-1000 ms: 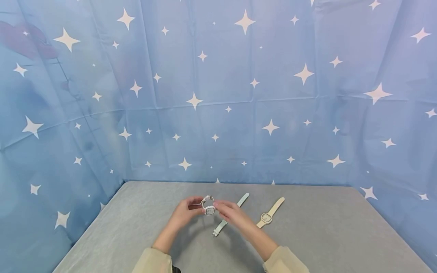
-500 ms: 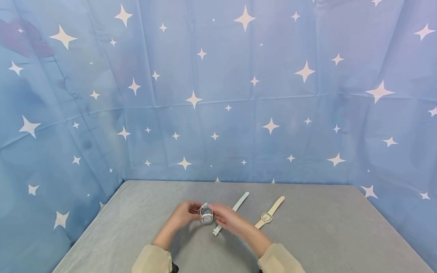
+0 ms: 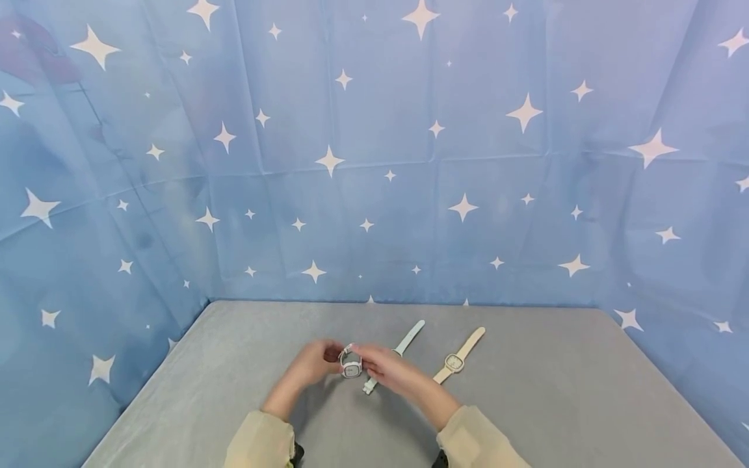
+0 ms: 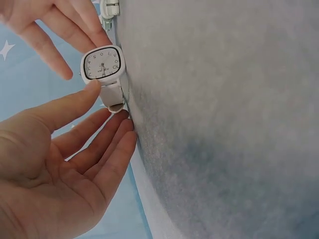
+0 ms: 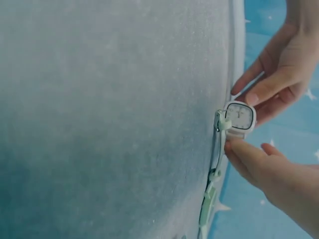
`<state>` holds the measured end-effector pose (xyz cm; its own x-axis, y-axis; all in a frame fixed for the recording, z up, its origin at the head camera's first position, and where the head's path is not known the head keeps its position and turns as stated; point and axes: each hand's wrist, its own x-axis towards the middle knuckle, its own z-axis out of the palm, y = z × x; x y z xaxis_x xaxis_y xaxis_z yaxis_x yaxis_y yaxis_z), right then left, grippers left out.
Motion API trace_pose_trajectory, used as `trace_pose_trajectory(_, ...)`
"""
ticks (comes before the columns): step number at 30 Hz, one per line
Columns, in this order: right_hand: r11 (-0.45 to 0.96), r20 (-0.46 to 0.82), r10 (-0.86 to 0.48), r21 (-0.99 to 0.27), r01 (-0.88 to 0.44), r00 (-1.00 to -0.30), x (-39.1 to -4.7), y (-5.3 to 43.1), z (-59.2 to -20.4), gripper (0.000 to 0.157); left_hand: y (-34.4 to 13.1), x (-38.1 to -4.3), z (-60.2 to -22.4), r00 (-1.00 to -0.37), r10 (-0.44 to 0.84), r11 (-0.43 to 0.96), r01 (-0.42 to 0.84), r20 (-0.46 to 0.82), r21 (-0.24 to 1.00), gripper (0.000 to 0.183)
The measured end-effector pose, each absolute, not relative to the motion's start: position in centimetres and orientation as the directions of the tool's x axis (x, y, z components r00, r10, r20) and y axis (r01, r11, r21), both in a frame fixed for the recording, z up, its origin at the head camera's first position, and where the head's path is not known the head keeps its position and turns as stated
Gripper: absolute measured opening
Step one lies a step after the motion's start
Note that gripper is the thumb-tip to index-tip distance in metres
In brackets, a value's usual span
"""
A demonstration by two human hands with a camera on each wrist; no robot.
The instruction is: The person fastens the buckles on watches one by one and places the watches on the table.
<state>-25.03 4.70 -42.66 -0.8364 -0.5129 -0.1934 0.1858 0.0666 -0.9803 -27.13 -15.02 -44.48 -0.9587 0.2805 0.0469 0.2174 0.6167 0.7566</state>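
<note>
Hands, two, bare: the left (image 3: 316,364) with its thumb on the rim of the watch case and its fingers, half bent, behind the strap, pinching lightly; the right (image 3: 389,370) partly closed at the opposite side, its fingertips seemingly pinching the same watch.

Backdrop, one: blue cloth (image 3: 398,227) with white stars.

Table, one: grey top (image 3: 556,403).

Sleeves, two: beige; left sleeve (image 3: 257,442), right sleeve (image 3: 476,442).

Yellow watch (image 3: 454,363), one: laid flat and unfastened, right of the hands.

Mint watch (image 3: 411,335), one: laid out straight, partly hidden by the right hand.

White watch (image 3: 352,369), one: between the hands, apparently lifted off the table, dial toward the wearer, strap (image 4: 112,94) curved into a loop. Whether fastened: cannot tell.

Step in hand, as judged: working the strap. Next move calls for a steady case and small, careful fingertip adjustments.
</note>
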Motion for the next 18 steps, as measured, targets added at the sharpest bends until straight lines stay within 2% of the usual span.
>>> trace_pose_trajectory(7, 0.130, -0.153, -0.436, -0.986, 0.106, -0.887, -25.2, 6.2, -41.7, 0.065, -14.9, -27.0, -44.2, -0.974, 0.220, 0.616, 0.183, 0.055, 0.767, 0.038)
trace_pose_trajectory(18, 0.155, -0.140, -0.461, -0.985, 0.076, -0.876, -25.6, 9.3, -40.6, 0.064, -14.7, -26.8, -43.1, -0.974, 0.207, 0.648, 0.210, 0.096, 0.732, 0.036)
